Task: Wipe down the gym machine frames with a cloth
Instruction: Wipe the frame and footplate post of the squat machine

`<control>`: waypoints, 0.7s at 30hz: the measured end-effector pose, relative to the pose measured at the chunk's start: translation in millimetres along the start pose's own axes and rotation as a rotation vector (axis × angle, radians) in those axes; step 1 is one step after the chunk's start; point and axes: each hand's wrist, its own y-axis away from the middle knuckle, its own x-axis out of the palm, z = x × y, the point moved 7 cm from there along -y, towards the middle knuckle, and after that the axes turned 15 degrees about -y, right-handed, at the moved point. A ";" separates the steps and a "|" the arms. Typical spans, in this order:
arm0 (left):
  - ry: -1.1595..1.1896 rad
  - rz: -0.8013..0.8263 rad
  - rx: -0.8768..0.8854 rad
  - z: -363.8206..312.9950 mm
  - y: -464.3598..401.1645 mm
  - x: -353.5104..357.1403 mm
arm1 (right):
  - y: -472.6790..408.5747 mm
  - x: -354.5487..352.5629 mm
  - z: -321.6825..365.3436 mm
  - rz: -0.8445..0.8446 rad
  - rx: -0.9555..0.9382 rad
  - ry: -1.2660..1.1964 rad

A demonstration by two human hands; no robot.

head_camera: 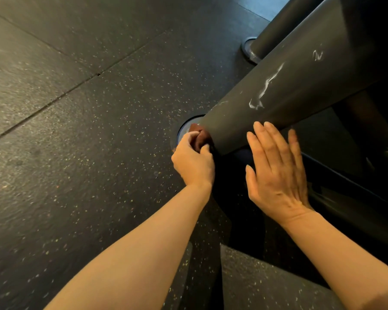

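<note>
Wiping the frame (278, 86) base: left hand (193, 162) clenches the cloth (202, 137) against it, near the floor (76, 130); right hand (276, 171) is open, flat alongside. Risk: white smears higher up stay missed if strokes remain low

Most of the brown cloth (201, 138) is hidden inside the left hand (194, 162) and behind the frame post (285, 90), whose top runs off the picture's edge.

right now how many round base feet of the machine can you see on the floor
2: one foot under the big grey post, beside the left hand holding the cloth; another foot at upper right. Others may be hidden.
</note>
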 end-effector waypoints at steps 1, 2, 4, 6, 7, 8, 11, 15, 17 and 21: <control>0.050 -0.033 0.098 -15.9 7.1 -6.1 | 0.4 0.4 0.3 -0.015 -0.007 -0.014; 0.112 -0.055 0.231 -35.0 16.4 -11.7 | 0.5 -0.5 0.9 -0.040 -0.017 -0.034; 0.202 -0.052 0.535 -68.6 41.9 -17.5 | 1.2 -7.8 0.4 -0.143 -0.031 -0.083; 0.197 -0.052 0.697 -77.3 52.9 -13.6 | 2.2 -20.1 -2.8 -0.233 -0.020 -0.074; 0.179 -0.073 0.658 -70.0 45.6 -9.9 | 2.6 -24.6 -4.1 -0.237 -0.011 -0.054; 0.163 -0.107 0.535 -57.4 34.8 -8.9 | 3.7 -28.0 -5.1 -0.225 -0.007 -0.037; 0.179 -0.163 0.307 -51.8 22.0 -11.6 | 5.7 -38.4 -11.0 -0.213 0.006 0.019; 0.206 -0.195 0.659 -112.6 54.0 -18.5 | -1.2 -50.9 -14.9 -0.242 0.014 0.060; 0.201 -0.238 0.581 -103.5 48.4 -12.8 | -5.4 -56.3 -14.9 -0.230 0.026 0.078; 0.219 -0.309 0.393 -97.6 46.8 -13.2 | -14.5 -67.5 -12.5 -0.205 0.028 0.097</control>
